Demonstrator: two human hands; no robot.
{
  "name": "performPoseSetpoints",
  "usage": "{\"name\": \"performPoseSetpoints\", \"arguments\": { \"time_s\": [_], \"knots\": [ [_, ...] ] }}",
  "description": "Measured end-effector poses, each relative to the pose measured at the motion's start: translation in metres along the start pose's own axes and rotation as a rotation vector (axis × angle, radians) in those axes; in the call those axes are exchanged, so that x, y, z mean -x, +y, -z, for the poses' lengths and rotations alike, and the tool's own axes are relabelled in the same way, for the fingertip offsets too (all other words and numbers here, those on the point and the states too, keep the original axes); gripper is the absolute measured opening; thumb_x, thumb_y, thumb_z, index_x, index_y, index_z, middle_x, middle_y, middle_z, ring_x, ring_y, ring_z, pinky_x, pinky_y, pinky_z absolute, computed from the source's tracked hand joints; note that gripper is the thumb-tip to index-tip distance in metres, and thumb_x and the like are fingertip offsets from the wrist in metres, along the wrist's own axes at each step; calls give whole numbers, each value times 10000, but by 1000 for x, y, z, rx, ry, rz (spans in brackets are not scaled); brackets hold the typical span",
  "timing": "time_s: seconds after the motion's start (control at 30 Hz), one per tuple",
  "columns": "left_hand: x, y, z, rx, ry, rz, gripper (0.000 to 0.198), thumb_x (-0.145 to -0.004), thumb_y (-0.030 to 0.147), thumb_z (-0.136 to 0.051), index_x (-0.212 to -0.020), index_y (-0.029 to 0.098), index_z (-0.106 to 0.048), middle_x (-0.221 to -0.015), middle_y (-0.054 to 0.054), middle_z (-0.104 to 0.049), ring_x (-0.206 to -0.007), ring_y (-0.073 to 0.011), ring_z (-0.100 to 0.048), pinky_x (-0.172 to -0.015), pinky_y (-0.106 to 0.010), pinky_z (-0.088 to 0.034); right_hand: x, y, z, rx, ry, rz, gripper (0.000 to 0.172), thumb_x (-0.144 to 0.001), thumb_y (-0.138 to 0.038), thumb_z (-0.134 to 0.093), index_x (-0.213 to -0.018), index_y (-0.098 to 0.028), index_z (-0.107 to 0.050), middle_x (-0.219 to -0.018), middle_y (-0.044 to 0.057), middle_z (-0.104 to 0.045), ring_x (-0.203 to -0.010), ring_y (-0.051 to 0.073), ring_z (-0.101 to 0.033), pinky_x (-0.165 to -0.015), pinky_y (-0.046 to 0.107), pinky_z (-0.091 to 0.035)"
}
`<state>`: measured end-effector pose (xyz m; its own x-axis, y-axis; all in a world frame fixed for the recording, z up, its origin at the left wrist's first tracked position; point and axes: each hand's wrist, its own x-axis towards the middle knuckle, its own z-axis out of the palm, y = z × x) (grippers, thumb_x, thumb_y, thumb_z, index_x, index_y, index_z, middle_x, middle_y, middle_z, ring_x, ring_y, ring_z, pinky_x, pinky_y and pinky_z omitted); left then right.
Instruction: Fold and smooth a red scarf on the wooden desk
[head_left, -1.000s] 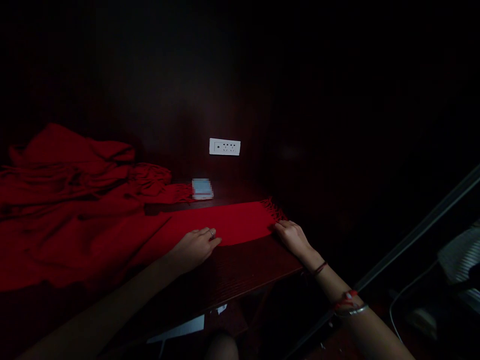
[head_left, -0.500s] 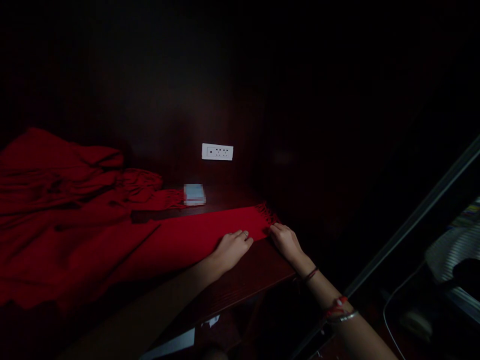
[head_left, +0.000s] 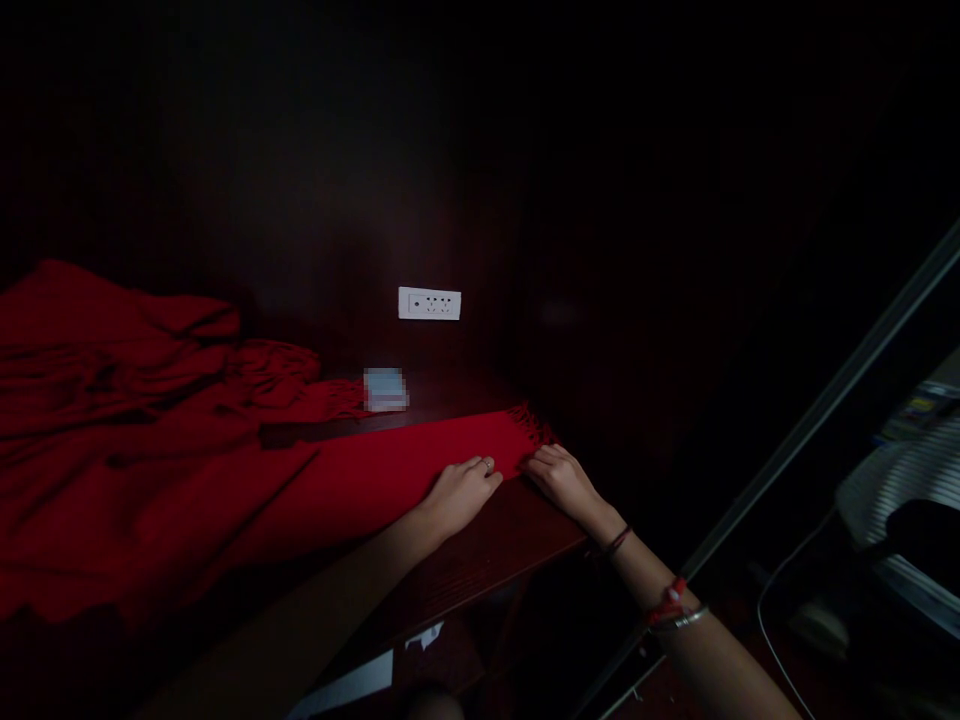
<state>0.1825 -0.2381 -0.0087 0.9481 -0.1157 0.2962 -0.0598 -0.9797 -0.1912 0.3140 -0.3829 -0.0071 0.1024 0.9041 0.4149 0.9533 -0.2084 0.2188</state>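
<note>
A red scarf (head_left: pixel 390 465) with a fringed end stretches across the dark wooden shelf (head_left: pixel 480 535). Its right part lies as a smooth, folded-looking strip, while the left part spreads in loose wrinkles. My left hand (head_left: pixel 463 492) is at the near edge of the strip, fingers bent over the cloth, a ring on one finger. Close to the fringe, my right hand (head_left: pixel 561 478) has its curled fingers on the corner of the scarf. The fingertips of both hands are partly hidden.
A white wall socket (head_left: pixel 430 304) is on the back panel. Below it, a blurred light-blue packet (head_left: pixel 385 390) lies behind the strip beside more fringe. Under the shelf are white papers (head_left: pixel 352 685). A metal edge (head_left: pixel 810 445) runs along the right, with a white cable (head_left: pixel 772 640) beyond.
My right hand has shifted slightly left along the scarf's end, toward my left hand. The view has turned a little; the scarf otherwise looks the same.
</note>
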Motion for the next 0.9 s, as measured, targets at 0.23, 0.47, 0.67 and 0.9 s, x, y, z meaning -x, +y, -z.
{"name": "performPoseSetpoints", "arguments": {
  "time_s": [0.23, 0.47, 0.67, 0.9],
  "knots": [
    [0, -1, -2, 37, -4, -4, 197, -803, 142, -341, -893, 183, -512, -913, -54, -505, -845, -181, -493, -614, -267, -432, 1, 0, 0, 23, 14, -16, 255, -834, -235, -341, -759, -171, -576, -691, 45, -572, -680, 138, -468, -644, 267, -300],
    [4, -11, -7, 256, 73, -70, 202, -806, 270, -396, -941, 203, -530, -931, -30, -505, -850, -149, -495, -736, -252, -419, 10, 3, -2, -257, 45, -101, 185, -799, -185, -393, -855, -193, -569, -791, 28, -581, -759, 128, -498, -717, 262, -358],
    [14, -56, -4, 323, 253, 198, 288, -839, 274, -311, -1037, 171, -492, -1086, -49, -447, -938, -133, -475, -850, -232, -358, 20, 5, 3, -428, 76, -140, 226, -751, -114, -400, -863, -198, -578, -883, 30, -576, -858, 136, -501, -802, 288, -371],
    [32, -97, -13, 34, 84, 626, 400, -836, 321, -264, -1159, 126, -396, -1232, -113, -366, -1033, -221, -432, -845, -348, -352, -60, -17, 8, -437, 60, -240, 339, -810, -337, -345, -1016, -140, -527, -1010, 98, -544, -931, 162, -490, -842, 286, -359]
  ]
}}
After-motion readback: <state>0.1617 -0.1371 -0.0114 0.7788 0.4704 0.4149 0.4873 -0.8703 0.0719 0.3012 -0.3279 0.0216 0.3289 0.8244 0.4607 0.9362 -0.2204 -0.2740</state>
